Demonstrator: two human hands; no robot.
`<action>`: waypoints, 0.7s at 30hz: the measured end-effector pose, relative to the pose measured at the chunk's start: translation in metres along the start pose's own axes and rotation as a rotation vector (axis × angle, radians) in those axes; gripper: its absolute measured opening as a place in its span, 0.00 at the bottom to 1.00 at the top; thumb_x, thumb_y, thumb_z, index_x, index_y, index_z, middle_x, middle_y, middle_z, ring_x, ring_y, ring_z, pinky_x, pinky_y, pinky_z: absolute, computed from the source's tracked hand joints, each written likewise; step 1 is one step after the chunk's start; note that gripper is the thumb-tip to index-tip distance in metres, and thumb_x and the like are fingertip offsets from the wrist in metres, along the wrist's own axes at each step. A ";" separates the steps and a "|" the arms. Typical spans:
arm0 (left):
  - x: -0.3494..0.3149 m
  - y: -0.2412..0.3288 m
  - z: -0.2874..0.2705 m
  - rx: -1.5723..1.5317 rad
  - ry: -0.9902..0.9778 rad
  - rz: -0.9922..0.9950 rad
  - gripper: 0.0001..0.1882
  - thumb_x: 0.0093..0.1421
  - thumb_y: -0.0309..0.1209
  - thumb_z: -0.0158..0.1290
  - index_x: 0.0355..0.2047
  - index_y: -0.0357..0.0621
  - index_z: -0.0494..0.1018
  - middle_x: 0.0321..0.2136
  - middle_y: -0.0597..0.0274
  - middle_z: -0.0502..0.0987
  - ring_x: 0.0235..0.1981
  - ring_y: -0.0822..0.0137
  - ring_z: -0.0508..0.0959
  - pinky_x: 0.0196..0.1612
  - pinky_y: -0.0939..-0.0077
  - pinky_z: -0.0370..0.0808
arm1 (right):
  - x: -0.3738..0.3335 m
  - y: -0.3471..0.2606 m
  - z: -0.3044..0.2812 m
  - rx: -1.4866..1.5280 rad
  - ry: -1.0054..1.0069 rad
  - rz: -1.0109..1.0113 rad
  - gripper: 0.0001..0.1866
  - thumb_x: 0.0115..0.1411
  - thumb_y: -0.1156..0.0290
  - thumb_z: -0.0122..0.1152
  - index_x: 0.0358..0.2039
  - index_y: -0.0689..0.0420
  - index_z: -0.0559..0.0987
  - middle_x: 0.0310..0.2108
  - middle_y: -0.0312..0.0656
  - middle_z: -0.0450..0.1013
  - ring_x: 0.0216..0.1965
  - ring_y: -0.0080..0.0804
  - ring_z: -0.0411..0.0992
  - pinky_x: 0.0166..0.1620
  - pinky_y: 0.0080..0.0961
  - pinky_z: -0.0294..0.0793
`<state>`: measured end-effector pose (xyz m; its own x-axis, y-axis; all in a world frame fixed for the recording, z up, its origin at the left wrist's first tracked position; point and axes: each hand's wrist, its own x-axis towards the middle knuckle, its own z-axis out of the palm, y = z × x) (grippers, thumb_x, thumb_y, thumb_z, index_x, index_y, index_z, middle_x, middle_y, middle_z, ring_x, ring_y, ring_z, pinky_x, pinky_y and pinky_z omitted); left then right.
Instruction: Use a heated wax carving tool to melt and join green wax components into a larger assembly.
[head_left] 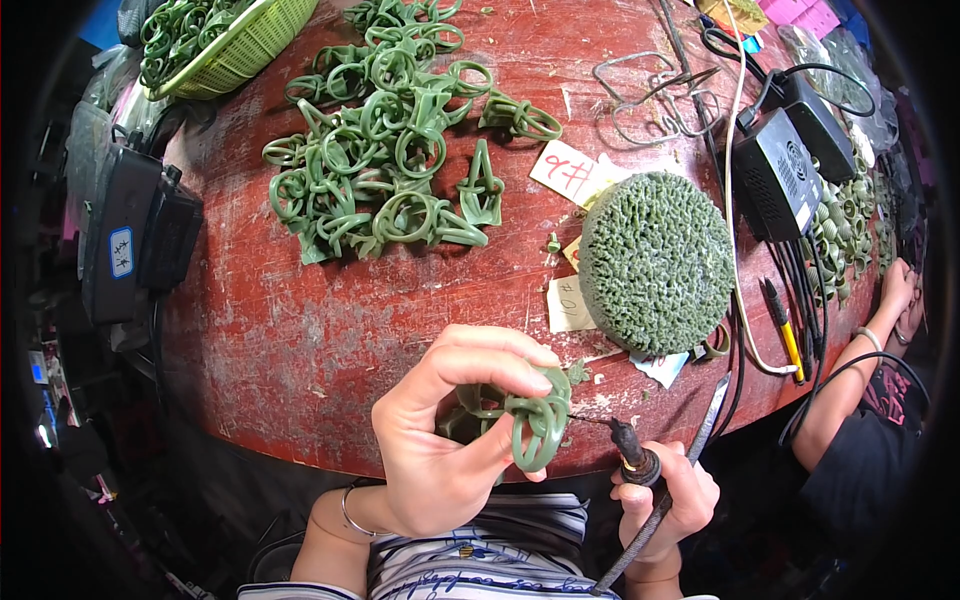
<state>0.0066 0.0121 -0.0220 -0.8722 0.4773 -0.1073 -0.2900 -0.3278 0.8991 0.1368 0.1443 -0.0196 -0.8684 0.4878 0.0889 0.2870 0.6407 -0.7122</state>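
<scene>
My left hand [440, 440] pinches a cluster of green wax-like rings [540, 428] between thumb and fingers, just over the table's near edge. Closed round the dark grip of a heated wax pen [632, 458] is my right hand [675, 505]. The pen's thin tip points left and meets the right side of the cluster; whether it touches the surface is too small to tell. A grey braided cord [645, 535] runs past my right fingers. Beyond my hands lies a heap of similar green rings [375, 165], joined to small flat pieces.
Right of the heap stands a round, rough green block [657, 265] with paper tags [570, 305] beside it. A bent wire stand [650, 100], black power boxes [775, 175], cables and a yellow-handled tool [783, 330] lie rightward. Another person's arm [845, 385] rests far right. A green basket [235, 55] stands back left.
</scene>
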 end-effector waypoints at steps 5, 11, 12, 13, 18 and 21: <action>0.000 0.001 0.002 -0.018 -0.009 0.000 0.10 0.52 0.12 0.45 0.34 0.34 0.67 0.39 0.51 0.67 0.29 0.73 0.73 0.25 0.83 0.76 | 0.000 0.003 0.000 0.017 0.008 -0.003 0.29 0.52 0.45 0.52 0.23 0.65 0.74 0.10 0.35 0.67 0.13 0.22 0.67 0.18 0.14 0.62; -0.001 0.002 0.000 -0.016 -0.050 -0.008 0.10 0.54 0.14 0.44 0.36 0.35 0.66 0.42 0.50 0.67 0.30 0.74 0.74 0.26 0.83 0.76 | -0.002 0.002 0.001 0.209 0.009 0.110 0.31 0.52 0.44 0.51 0.23 0.67 0.73 0.12 0.37 0.66 0.10 0.20 0.66 0.14 0.12 0.61; -0.001 0.002 0.000 -0.015 -0.049 -0.007 0.10 0.54 0.14 0.44 0.36 0.35 0.66 0.42 0.50 0.67 0.30 0.74 0.74 0.26 0.83 0.76 | 0.000 -0.004 0.003 0.237 0.020 0.143 0.31 0.52 0.44 0.51 0.23 0.67 0.73 0.11 0.37 0.66 0.11 0.20 0.66 0.14 0.12 0.61; -0.001 0.001 -0.001 -0.026 -0.056 -0.008 0.10 0.54 0.14 0.43 0.37 0.35 0.66 0.42 0.50 0.67 0.30 0.74 0.74 0.26 0.84 0.76 | 0.001 -0.008 0.004 0.265 0.031 0.176 0.31 0.52 0.44 0.51 0.23 0.67 0.73 0.11 0.37 0.66 0.11 0.20 0.66 0.14 0.12 0.61; -0.001 0.003 0.000 -0.029 -0.044 -0.027 0.10 0.55 0.15 0.43 0.37 0.37 0.66 0.42 0.49 0.68 0.30 0.74 0.74 0.26 0.84 0.76 | 0.003 -0.012 0.006 0.233 0.023 0.158 0.31 0.53 0.44 0.51 0.23 0.67 0.73 0.11 0.37 0.66 0.11 0.20 0.66 0.14 0.12 0.61; 0.000 0.002 -0.001 -0.023 -0.073 -0.011 0.10 0.55 0.15 0.44 0.37 0.37 0.66 0.42 0.50 0.68 0.30 0.74 0.74 0.26 0.84 0.75 | 0.004 -0.011 0.005 0.229 0.024 0.152 0.31 0.53 0.44 0.51 0.23 0.67 0.73 0.11 0.36 0.66 0.10 0.20 0.66 0.14 0.12 0.61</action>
<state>0.0058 0.0107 -0.0209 -0.8380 0.5390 -0.0856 -0.3097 -0.3406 0.8877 0.1282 0.1357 -0.0151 -0.8116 0.5840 -0.0167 0.3123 0.4094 -0.8572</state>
